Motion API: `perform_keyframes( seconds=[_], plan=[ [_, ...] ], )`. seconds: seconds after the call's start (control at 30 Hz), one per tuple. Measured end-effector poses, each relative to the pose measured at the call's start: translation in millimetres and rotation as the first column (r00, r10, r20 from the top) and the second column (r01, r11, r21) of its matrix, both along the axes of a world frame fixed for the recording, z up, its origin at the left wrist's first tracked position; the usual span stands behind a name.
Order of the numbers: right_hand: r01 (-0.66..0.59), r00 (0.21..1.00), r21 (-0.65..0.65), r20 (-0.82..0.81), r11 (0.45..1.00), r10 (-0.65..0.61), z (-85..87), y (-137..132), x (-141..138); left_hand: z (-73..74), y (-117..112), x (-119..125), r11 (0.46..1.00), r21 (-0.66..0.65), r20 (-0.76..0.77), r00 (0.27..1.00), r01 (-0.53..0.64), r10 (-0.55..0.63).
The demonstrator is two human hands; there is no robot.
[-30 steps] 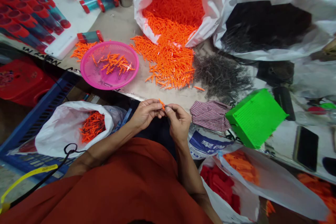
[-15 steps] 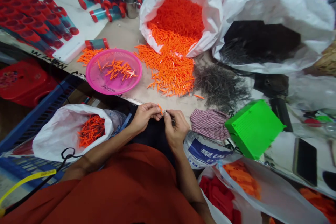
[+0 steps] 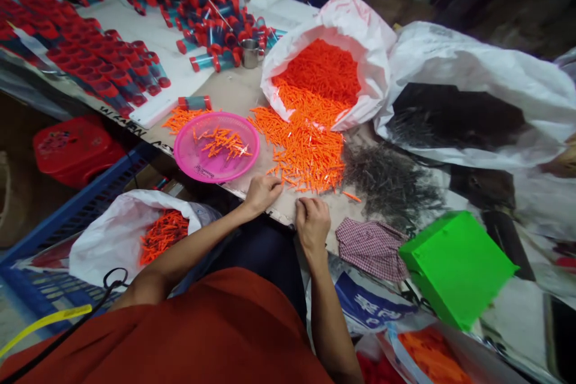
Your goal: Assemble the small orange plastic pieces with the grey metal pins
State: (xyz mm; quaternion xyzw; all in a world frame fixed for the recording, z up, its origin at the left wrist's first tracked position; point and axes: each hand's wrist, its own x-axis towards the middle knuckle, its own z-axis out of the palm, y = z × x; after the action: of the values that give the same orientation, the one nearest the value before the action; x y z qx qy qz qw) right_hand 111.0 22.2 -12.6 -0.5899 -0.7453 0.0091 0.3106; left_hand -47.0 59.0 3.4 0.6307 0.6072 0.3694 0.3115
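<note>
My left hand (image 3: 262,191) rests on the table edge with its fingers stretched flat toward the near rim of a heap of small orange plastic pieces (image 3: 306,150). Nothing shows in it. Beside it, my right hand (image 3: 311,223) sits on the table edge with fingers curled under; what they hold is hidden. A pink basket (image 3: 198,159) with a few orange pieces stands just left of my left hand. Right of the orange heap lies a pile of thin dark metal pins (image 3: 391,180).
A white bag (image 3: 360,24) spills orange pieces onto the table, and another white bag (image 3: 472,72) holds dark pins. Red-capped tubes (image 3: 103,66) cover the far left. A green box (image 3: 454,264) and checked cloth (image 3: 371,246) lie right. A bag of orange pieces (image 3: 108,234) sits below left.
Both hands moved from in front of my body, where they pinched an orange piece together, forward onto the table edge and came apart. The view tilted up.
</note>
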Motion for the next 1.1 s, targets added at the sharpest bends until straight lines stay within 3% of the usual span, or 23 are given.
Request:
perform_keyframes(
  seconds=[0.17,0.27,0.37,0.47,0.57,0.63,0.7,0.77,0.87,0.97,1.1],
  plan=[
    [-0.022,1.000,0.060,0.002,0.998,0.022,-3.9,2.4,3.8,1.7,2.8,-0.9,0.995,0.045,-0.107,0.991,0.088,-0.083],
    [-0.055,0.998,0.106,-0.009,0.993,0.056,-6.6,2.3,7.7,10.3,-11.7,-8.4,0.989,0.108,-0.021,0.995,0.101,-0.100],
    [-0.073,0.997,0.127,-0.003,0.989,0.074,-8.2,3.9,10.6,25.4,-19.6,-30.5,0.984,0.158,0.028,0.996,0.080,-0.085],
    [-0.077,0.997,0.146,0.002,0.986,0.077,-8.7,5.7,11.6,38.5,-8.4,-74.5,0.973,0.183,-0.022,0.989,-0.141,0.147],
    [-0.086,0.996,0.154,0.011,0.984,0.085,-8.9,6.2,12.4,43.4,12.3,-132.2,0.925,0.187,-0.056,0.937,-0.330,0.346],
    [-0.095,0.995,0.158,0.009,0.983,0.095,-9.6,6.2,13.3,43.6,22.9,-166.7,0.857,0.180,-0.144,0.849,-0.482,0.508],
    [-0.096,0.995,0.172,0.003,0.980,0.097,-10.6,6.7,14.3,43.8,28.7,-190.0,0.815,0.185,-0.263,0.771,-0.550,0.580],
    [-0.094,0.995,0.176,-0.002,0.980,0.096,-11.5,7.7,14.9,44.9,31.3,-199.4,0.847,0.167,-0.365,0.766,-0.505,0.529],
    [-0.095,0.995,0.171,-0.010,0.981,0.099,-11.8,8.7,14.8,45.9,35.1,-191.9,0.925,0.063,-0.543,0.765,-0.374,0.347],
    [-0.100,0.995,0.161,-0.015,0.982,0.104,-10.6,7.9,14.2,42.7,40.2,-174.8,0.916,-0.066,-0.735,0.640,-0.397,0.225],
    [-0.102,0.994,0.142,-0.013,0.985,0.104,-8.9,5.3,13.6,36.9,44.0,-162.8,0.921,-0.100,-0.757,0.630,-0.377,0.176]
  ],
)
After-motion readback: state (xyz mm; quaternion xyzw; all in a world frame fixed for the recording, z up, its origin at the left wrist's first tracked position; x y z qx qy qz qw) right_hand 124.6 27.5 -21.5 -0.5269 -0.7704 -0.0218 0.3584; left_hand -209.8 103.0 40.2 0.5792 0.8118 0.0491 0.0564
